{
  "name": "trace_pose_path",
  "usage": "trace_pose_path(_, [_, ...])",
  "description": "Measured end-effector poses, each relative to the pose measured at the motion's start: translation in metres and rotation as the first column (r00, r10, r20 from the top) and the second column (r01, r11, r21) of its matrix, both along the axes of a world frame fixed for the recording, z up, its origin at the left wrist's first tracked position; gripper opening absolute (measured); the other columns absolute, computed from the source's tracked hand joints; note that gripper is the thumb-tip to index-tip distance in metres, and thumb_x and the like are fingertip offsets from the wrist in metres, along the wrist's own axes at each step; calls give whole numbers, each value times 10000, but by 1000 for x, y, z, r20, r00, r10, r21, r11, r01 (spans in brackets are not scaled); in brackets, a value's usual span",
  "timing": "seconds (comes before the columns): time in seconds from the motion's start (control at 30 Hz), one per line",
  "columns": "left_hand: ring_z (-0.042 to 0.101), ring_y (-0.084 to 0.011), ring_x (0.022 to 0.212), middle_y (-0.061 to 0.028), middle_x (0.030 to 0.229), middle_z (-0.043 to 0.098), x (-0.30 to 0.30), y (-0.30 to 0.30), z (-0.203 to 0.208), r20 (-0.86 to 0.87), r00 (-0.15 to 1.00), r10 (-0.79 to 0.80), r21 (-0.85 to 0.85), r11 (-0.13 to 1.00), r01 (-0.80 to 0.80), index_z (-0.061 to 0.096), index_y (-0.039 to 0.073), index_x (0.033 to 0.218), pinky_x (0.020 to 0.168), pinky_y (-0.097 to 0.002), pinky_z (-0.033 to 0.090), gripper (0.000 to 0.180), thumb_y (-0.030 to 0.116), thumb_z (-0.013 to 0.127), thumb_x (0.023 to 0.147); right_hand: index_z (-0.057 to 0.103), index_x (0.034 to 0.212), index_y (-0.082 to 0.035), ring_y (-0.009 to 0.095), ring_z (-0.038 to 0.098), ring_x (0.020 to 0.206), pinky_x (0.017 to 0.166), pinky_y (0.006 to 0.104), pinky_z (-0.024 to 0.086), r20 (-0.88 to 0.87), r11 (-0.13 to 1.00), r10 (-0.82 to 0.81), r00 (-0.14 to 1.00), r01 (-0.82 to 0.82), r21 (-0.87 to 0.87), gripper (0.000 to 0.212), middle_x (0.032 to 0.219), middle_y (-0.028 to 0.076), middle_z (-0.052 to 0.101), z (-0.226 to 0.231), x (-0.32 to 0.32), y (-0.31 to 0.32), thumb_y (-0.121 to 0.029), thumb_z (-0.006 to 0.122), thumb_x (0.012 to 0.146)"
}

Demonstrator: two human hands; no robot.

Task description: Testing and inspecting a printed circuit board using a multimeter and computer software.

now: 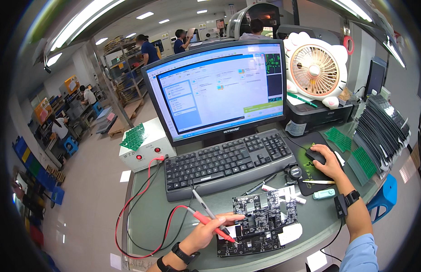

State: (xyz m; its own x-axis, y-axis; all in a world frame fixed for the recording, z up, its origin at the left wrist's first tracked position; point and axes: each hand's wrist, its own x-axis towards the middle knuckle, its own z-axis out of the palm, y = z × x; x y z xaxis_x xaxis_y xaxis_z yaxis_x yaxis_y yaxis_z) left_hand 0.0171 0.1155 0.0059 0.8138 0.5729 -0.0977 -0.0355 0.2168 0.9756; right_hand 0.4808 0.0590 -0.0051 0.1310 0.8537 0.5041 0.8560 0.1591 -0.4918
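Note:
My left hand (207,235) is closed around a red test probe (203,218), whose metal tip points down at a black circuit board (253,243) near the table's front edge. A grey pen-like probe (203,202) with a dark lead runs into the same grip. Just beyond lies another dark circuit board (265,213) with cut-outs, overlapping the nearer one; my fingers reach over its left edge. My right hand (328,163) rests over a black computer mouse (315,156) on a dark mouse pad (310,174). The palm hides part of the mouse.
A keyboard (228,161) lies before a lit monitor (219,90). Red and black leads loop left to a white box (147,145). A fan (315,68) stands on a black printer (317,115). At right are stacked dark boards (380,131) and green boards (362,163). People work behind.

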Motion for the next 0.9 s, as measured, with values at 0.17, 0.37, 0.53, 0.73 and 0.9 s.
trace_pose_path(0.17, [574, -282, 1185, -193, 1330, 584, 0, 0, 2, 11, 1000, 0, -13, 1000, 0, 536, -95, 1308, 1033, -393, 433, 552, 343, 391, 1004, 613, 1188, -59, 339, 555, 1203, 1031, 390, 427, -7, 1000, 1, 1000, -1, -5, 446, 1258, 155, 586, 1, -1, 1, -55, 674, 746])
trace_pose_path(0.37, [584, -283, 1171, -192, 1323, 588, 0, 1, -1, 12, 1000, 2, -2, 1000, -2, 537, -94, 1307, 1010, -389, 454, 549, 343, 397, 1006, 615, 1188, -63, 340, 558, 1202, 1031, 392, 427, 24, 1000, -2, 1000, 2, -5, 447, 1262, 153, 586, -1, 0, 1, -57, 681, 746])
trace_pose_path(0.53, [585, -279, 1170, -190, 1320, 590, 0, 0, -1, 9, 1000, 1, -3, 1000, -1, 534, -93, 1311, 991, -380, 470, 550, 345, 399, 1007, 621, 1194, -80, 339, 551, 1215, 1036, 397, 425, 5, 999, -33, 999, 33, -14, 463, 1302, 137, 567, -1, -2, 0, -73, 701, 738])
trace_pose_path(0.73, [585, -278, 1168, -187, 1327, 584, -1, -1, 0, -5, 1000, -4, -21, 1000, 4, 532, -91, 1314, 993, -379, 466, 549, 343, 391, 1009, 635, 1188, -101, 324, 520, 1251, 1041, 408, 417, 18, 998, -52, 998, 53, -34, 452, 1339, 113, 541, -3, -2, -1, -96, 714, 743])
trace_pose_path(0.9, [470, -264, 1310, -131, 1388, 552, -3, 2, -3, 8, 999, -46, -55, 997, 46, 555, -29, 1333, 1121, -400, 340, 511, 317, 338, 1025, 647, 1178, -123, 290, 478, 1300, 1114, 411, 325, 25, 991, -51, 998, 54, -119, 430, 1350, 113, 531, -10, 11, 0, -128, 725, 755])
